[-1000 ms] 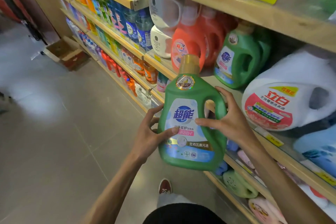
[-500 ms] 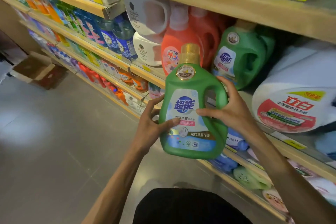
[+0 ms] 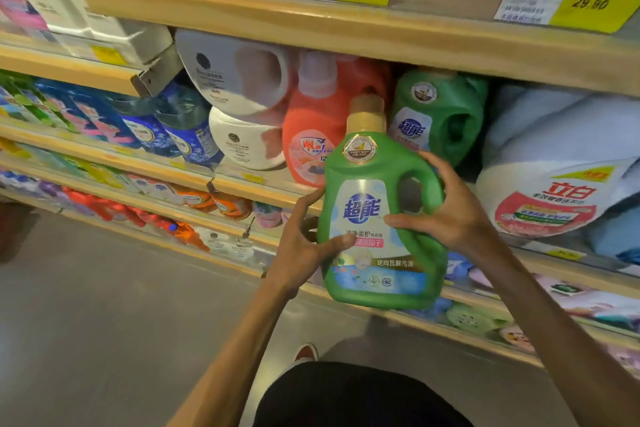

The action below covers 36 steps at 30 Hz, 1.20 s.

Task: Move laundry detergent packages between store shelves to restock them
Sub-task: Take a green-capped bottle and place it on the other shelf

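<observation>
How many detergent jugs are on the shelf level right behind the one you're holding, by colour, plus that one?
Green: 2, the held jug and one on the shelf
White: 3
Orange-red: 1 clearly visible
Total: 6

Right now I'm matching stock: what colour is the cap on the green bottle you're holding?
Gold, on the green bottle; the cap shows best in the head view.

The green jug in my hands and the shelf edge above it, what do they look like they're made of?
Green jug: apparently moulded plastic, smooth with a slight sheen, glossy printed label, gold-coloured cap. Shelf edge: pale wood or wood-look board, matte, with faint grain; which one is unclear.
</observation>
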Tool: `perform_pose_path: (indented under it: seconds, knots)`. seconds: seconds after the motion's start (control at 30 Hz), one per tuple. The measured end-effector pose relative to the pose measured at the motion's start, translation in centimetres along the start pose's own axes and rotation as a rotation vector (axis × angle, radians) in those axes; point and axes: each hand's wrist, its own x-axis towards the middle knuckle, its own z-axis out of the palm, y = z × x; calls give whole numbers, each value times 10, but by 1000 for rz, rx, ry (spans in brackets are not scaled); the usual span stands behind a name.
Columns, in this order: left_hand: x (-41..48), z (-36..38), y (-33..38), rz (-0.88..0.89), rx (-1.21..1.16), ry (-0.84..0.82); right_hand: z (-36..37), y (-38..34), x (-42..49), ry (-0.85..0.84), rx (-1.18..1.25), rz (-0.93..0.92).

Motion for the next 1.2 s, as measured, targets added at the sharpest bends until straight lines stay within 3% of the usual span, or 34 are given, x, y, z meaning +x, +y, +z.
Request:
perform_pose_path:
  seconds: [0.27, 0.57, 0.9, 1.2]
  knots:
    - [52, -10, 6, 86, 51, -199, 6, 2, -2, 216, -42, 11]
    - [109, 23, 21, 371, 121, -288, -19, 9, 17, 433, 64, -85]
    - [154, 62, 38, 423, 169, -375, -54, 26, 44, 494, -16, -180]
    - [169, 70, 19, 489, 438, -256, -40, 59, 62, 527, -159, -86]
